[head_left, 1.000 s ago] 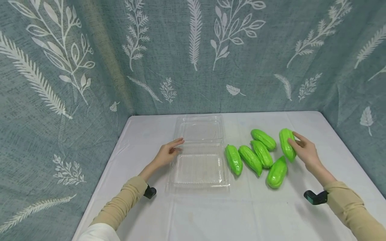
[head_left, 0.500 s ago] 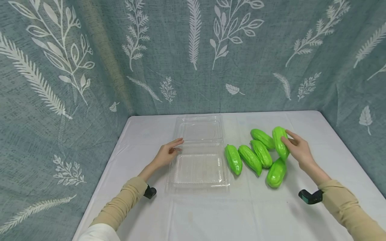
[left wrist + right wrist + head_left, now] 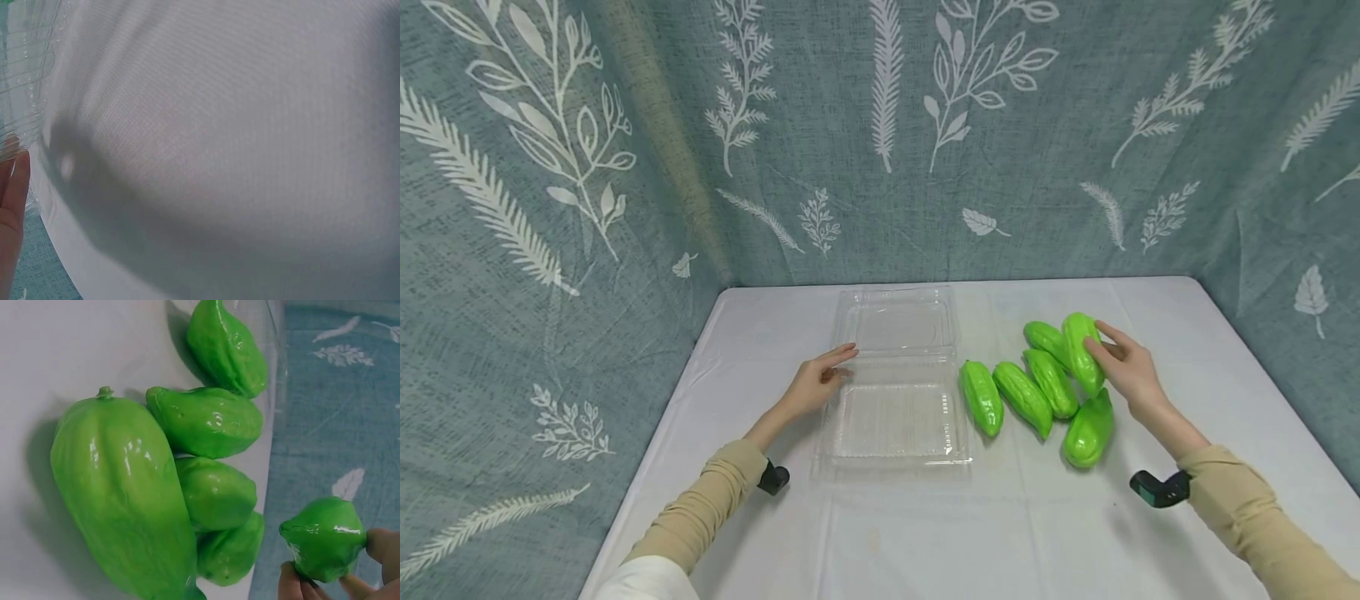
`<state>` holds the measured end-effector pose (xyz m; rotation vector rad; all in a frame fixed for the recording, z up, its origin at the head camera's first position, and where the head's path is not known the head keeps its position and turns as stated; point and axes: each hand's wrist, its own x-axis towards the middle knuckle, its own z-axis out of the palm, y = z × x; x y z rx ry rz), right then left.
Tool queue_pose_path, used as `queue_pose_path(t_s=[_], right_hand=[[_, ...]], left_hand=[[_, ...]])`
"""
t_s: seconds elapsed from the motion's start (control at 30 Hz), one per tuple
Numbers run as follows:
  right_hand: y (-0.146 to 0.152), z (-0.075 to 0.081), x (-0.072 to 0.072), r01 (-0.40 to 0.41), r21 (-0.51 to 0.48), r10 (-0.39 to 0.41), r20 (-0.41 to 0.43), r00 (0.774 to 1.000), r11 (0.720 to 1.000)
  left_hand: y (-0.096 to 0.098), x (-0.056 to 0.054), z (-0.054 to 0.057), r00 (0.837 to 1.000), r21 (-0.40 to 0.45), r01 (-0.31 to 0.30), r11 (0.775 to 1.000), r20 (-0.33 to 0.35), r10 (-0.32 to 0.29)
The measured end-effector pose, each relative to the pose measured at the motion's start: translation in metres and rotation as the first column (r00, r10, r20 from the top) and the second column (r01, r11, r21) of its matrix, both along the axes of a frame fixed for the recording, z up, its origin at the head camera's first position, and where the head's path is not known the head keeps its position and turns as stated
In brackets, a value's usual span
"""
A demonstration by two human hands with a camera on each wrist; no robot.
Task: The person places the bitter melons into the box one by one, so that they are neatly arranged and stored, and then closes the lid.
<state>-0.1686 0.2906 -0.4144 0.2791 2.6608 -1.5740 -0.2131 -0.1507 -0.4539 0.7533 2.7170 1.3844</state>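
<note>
Six green vegetables are in the scene: five lie on the white-covered bench point(image 3: 925, 533), one is off it. There is one clear plastic box point(image 3: 891, 421), opened flat, its base near and its lid far. The sixth, the held vegetable point(image 3: 1081, 354), is in the right hand point(image 3: 1127, 367), whose grip is closed around its right side, thumb and fingers on the skin. Its long axis runs far to near, the far end leaning slightly left and the narrowing near end pointing a little right. It is above the right part of the group; the leftmost of the lying vegetables point(image 3: 981, 398) is just beside the box.

The left hand point(image 3: 815, 385) is at the box's left edge near the fold; whether its grip pinches the plastic, I cannot tell.

Compared with one second ago, the right hand and held vegetable have shifted left, now overlapping the farthest lying one in the head view. The left hand and box have stayed put.
</note>
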Motion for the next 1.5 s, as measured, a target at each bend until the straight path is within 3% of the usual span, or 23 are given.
queue_pose_path(t_s=[0.47, 0.93, 1.17, 1.4, 1.5], right_hand=[[-0.019, 0.008, -0.008, -0.046, -0.063, 0.049, 0.035, 0.998, 0.997], [-0.039, 0.009, -0.02, -0.091, -0.104, 0.095, 0.035, 0.995, 0.99], [-0.052, 0.009, -0.026, -0.121, -0.135, 0.127, 0.038, 0.991, 0.983], [-0.068, 0.011, -0.032, -0.126, -0.184, 0.137, 0.05, 0.989, 0.975], [-0.074, 0.011, -0.035, -0.128, -0.195, 0.143, 0.061, 0.988, 0.972]], left_hand=[[0.002, -0.004, 0.007, 1.0, 0.004, 0.023, 1.0, 0.004, -0.023], [0.004, -0.01, 0.008, 0.999, 0.019, 0.038, 0.999, 0.011, -0.039], [-0.005, -0.034, -0.028, 1.0, 0.0, 0.027, 1.0, -0.005, -0.027], [-0.005, -0.037, -0.029, 1.0, 0.004, 0.015, 1.0, -0.006, -0.015], [-0.002, -0.036, -0.024, 1.0, 0.003, 0.011, 1.0, -0.008, -0.011]])
